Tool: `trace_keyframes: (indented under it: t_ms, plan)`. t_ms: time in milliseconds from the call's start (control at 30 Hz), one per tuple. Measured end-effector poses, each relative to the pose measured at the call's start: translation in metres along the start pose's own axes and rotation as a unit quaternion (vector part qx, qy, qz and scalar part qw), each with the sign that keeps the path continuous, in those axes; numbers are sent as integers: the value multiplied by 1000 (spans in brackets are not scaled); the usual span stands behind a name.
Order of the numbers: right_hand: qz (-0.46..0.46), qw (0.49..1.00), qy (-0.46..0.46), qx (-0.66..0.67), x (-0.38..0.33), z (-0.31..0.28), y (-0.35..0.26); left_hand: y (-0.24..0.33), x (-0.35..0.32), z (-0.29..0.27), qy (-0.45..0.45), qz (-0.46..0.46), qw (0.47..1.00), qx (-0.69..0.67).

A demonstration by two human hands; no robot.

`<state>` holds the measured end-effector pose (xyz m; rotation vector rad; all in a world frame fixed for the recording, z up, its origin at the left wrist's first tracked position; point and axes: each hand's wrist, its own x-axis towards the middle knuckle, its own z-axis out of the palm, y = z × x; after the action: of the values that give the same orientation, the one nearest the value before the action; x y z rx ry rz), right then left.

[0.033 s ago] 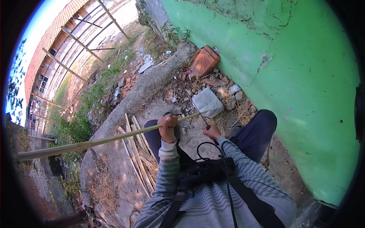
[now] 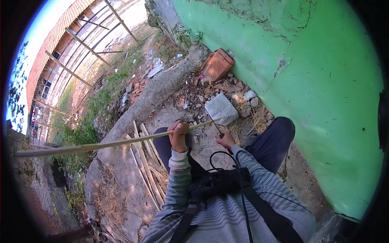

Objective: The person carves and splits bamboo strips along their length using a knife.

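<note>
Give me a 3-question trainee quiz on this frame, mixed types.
1. True or false: the left hand grips the long strip.
2. What does the right hand hold? A) brick B) thin dark blade C) nothing
3. Fill in: the grey block lies on the ground near the ____ wall.

Key: 1 true; 2 B; 3 green.
</note>
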<state>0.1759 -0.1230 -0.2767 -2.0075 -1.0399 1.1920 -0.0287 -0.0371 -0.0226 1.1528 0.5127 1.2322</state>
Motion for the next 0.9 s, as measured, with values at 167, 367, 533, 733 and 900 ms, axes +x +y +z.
trace_keyframes:
  t_ms: [167,367,533,733,900]
  plan:
    - [-124,992,2,35,-41,1,-51,-1,2,-16,-55,56,995,-67]
    - [-244,965,-12,92,-57,-5,-77,-6,6,-2,-9,67,998,11]
    - [-174,967,-43,179,-52,-3,-68,-11,13,15,-1,91,996,20]
    - [-195,970,-52,135,-62,-14,-91,-12,15,15,18,102,993,50]
    - [-93,987,-13,131,-36,-11,-46,-21,15,32,-8,109,992,62]
